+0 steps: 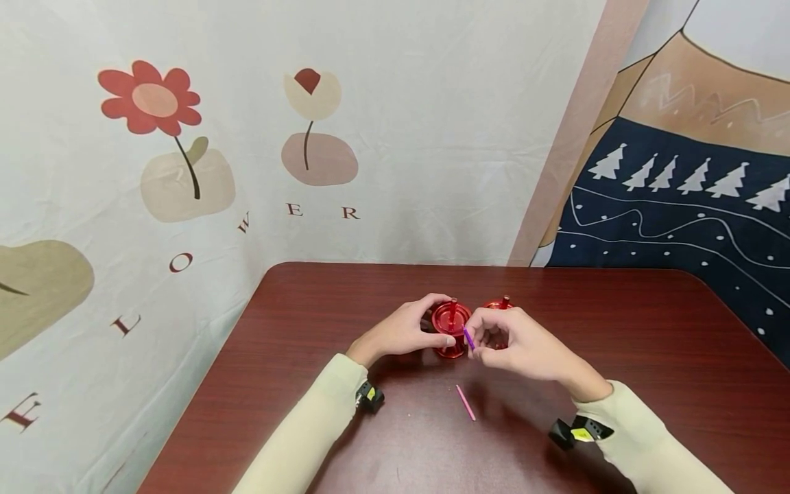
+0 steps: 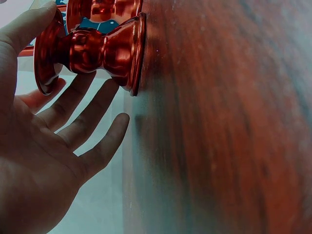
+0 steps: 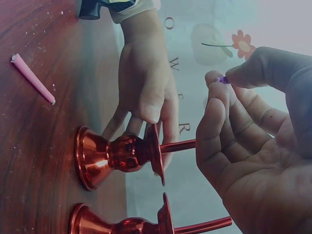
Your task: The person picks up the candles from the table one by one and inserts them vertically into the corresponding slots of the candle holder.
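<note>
A shiny red metal candle holder (image 1: 441, 320), with a wide dish and a thin upright post, stands on the table in front of me. My left hand (image 1: 404, 331) grips its dish, thumb at the near rim and fingers around the far side. In my right hand (image 1: 527, 346) a thin purple candle (image 1: 470, 338) is pinched between thumb and fingertips, close beside the dish. In the right wrist view only a short bit of the purple candle (image 3: 223, 79) shows. Behind the right hand stands a second red candle holder (image 1: 494, 304), partly hidden in the head view.
A thin pink candle (image 1: 465, 403) lies on the dark red-brown table (image 1: 296, 309), nearer to me than the holders. Tiny pale crumbs lie around it in the right wrist view. Behind the table hang a flower-print cloth (image 1: 432, 137) and a dark tree-print cloth (image 1: 666, 213).
</note>
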`<state>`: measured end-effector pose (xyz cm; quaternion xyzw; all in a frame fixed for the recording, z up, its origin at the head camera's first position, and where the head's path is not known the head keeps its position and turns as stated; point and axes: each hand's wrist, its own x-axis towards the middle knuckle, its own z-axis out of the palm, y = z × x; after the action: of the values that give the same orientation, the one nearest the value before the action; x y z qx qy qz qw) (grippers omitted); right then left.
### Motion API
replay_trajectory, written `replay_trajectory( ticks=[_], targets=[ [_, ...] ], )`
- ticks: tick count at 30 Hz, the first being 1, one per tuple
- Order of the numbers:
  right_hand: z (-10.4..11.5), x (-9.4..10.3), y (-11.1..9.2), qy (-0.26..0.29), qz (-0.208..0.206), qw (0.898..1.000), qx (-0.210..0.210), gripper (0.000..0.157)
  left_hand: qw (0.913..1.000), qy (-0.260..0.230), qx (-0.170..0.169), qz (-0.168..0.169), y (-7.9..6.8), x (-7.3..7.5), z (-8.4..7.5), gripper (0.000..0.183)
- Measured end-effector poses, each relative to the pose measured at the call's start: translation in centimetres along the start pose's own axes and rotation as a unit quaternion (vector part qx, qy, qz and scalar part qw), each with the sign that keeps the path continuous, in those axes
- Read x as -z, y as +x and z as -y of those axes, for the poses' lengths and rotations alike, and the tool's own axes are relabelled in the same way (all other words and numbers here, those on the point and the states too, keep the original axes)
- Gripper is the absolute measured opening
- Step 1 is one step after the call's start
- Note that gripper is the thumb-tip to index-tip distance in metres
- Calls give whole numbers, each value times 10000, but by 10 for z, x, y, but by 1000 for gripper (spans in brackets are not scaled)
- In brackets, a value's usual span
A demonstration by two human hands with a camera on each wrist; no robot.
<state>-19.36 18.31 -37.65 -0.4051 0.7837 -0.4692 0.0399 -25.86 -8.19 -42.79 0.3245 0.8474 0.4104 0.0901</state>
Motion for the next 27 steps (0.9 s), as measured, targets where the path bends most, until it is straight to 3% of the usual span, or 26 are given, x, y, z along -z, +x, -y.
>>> replay_trajectory(
  ticks=[27],
  targets=[
    [-7,8,21,295,-481,9978,-342,14,10000,31,38,38,2,0,3,76]
  ],
)
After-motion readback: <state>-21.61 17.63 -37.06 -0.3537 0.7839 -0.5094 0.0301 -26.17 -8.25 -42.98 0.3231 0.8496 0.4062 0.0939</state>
